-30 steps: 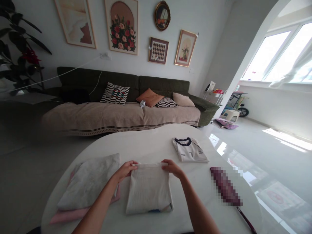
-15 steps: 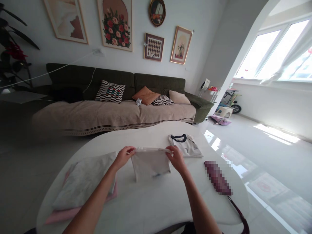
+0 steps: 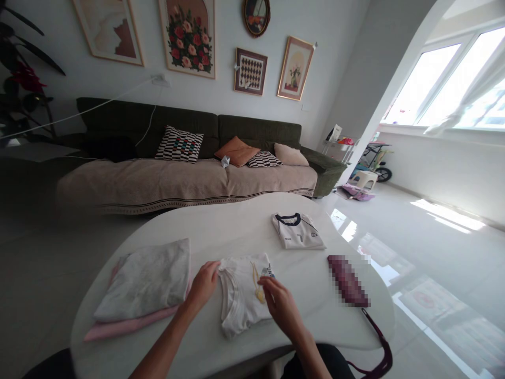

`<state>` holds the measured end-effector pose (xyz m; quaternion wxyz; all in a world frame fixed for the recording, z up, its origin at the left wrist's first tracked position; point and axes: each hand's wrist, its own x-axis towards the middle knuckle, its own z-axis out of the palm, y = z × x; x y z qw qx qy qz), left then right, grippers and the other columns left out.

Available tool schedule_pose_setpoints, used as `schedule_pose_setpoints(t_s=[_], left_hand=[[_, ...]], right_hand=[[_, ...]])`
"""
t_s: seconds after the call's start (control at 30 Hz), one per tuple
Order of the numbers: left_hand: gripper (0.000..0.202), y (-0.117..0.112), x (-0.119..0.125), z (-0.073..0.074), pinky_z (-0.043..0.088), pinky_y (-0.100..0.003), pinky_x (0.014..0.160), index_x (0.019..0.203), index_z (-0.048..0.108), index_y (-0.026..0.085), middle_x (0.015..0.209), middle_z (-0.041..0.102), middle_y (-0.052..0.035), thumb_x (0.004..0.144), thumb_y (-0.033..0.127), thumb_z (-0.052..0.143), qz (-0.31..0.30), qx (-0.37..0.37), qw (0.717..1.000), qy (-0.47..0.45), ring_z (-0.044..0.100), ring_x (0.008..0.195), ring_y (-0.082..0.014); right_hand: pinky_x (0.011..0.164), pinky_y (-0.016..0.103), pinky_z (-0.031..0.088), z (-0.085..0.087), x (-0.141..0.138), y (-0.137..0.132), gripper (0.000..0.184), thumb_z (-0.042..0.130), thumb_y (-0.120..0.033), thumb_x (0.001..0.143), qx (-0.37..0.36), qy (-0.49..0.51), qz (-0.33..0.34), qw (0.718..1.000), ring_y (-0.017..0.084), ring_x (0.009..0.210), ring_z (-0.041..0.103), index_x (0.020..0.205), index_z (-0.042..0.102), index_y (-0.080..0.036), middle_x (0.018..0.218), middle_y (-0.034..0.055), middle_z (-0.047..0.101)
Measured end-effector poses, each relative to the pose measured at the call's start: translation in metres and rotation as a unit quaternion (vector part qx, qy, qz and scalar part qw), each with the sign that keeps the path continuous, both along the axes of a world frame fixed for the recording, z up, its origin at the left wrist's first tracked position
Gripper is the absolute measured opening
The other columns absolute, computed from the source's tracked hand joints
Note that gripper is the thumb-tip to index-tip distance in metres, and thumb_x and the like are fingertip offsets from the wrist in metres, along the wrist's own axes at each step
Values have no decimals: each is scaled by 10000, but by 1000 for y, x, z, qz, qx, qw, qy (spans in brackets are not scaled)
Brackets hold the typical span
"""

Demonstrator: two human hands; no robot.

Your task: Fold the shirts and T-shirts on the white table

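A folded white T-shirt (image 3: 240, 300) with a yellow and dark print lies on the table in front of me, its collar towards the left. My left hand (image 3: 205, 283) is at its upper left corner, fingertips pinched together on the fabric. Over the printed right part is my right hand (image 3: 278, 300), fingers loosely bent and apart, with nothing visible in them; whether it touches the cloth I cannot tell. Behind it sits a folded white jersey (image 3: 300, 234) with a dark collar. Left of my hands, a grey garment (image 3: 145, 281) rests on a pink one (image 3: 134, 325).
The white table (image 3: 197, 223) has a rounded edge. On its right side lies a dark red item (image 3: 349, 281), blurred by pixels, with a strap (image 3: 379, 331) over the edge. Beyond the table stands a green sofa (image 3: 256, 129) with cushions and a beige cover (image 3: 189, 181).
The white T-shirt, held up by both hands at its top edge before, now lies on the table with its print showing. My right hand has moved down onto its right part.
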<state>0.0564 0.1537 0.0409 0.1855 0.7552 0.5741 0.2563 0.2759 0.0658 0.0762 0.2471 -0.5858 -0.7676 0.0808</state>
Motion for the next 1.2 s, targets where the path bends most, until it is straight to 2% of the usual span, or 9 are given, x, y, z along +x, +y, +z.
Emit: schedule_pose_setpoints(t_s=[0.13,0.23,0.43,0.57,0.67,0.8,0.9,1.07,1.2], left_hand=[[470,-70,53,-7,262,-433,1058,1266,460,238,1367,403,-59,796,240,474,-172,-28,984,39,329,1268,-228],[516,-90,58,-18,106,-566,1062,1239,456,371,1398,357,25,774,149,469,-267,-55,959,74,266,1302,-240],[458,-45,10,-29,125,-626,1013,988,635,319,1229,554,11,779,56,323,-48,9,994,102,389,1228,-238],[347,-36,6,-44,408,-378,932,1088,577,151,1146,578,-124,831,214,352,52,18,998,38,524,1086,-209],[401,-39,18,-50,442,-319,872,1157,502,94,1085,590,-146,812,278,410,86,-35,995,33,551,1048,-215],[411,-34,29,-41,428,-284,855,1143,481,73,1036,619,-147,753,202,474,112,-163,980,-15,573,1013,-214],[461,-31,33,-29,437,-281,828,1172,453,90,1035,633,-129,721,173,490,94,-297,928,-203,599,954,-206],[780,-17,67,-2,467,-313,705,1384,120,247,906,661,-37,717,259,523,9,-443,760,-475,629,749,-186],[801,37,133,33,455,-284,651,1369,132,318,879,633,-17,693,198,545,-49,-422,750,-507,602,687,-149]], right_hand=[[811,367,471,-14,15,17,290,490,-342,870,12,-44,-72,996,166,956,541,1116,516,-191,1144,66,523],[816,366,468,-33,12,5,288,487,-341,872,12,-58,-103,993,165,964,539,1118,516,-196,1151,64,520],[797,349,455,-82,-5,-41,294,573,-202,750,-22,-67,-119,990,245,1005,548,1036,603,-261,1093,57,607],[816,320,432,-71,11,-26,289,438,-292,836,-43,-28,-188,981,230,943,576,1069,577,-192,1030,93,620],[771,325,433,-55,23,3,300,427,-291,832,-114,-24,-298,947,258,913,590,1031,564,-112,973,152,620],[693,290,428,-60,18,22,212,429,-219,784,-187,39,-297,936,240,865,613,938,563,-162,853,110,649],[705,274,420,-71,23,20,188,409,-220,772,-169,105,-264,944,223,872,612,876,563,-190,867,92,656],[717,239,420,-53,80,37,292,377,-219,763,-107,172,-205,957,186,894,610,1013,528,-207,871,55,664],[679,232,422,0,148,87,312,381,-241,774,-44,94,-234,967,173,809,618,1045,534,-220,827,31,653]])
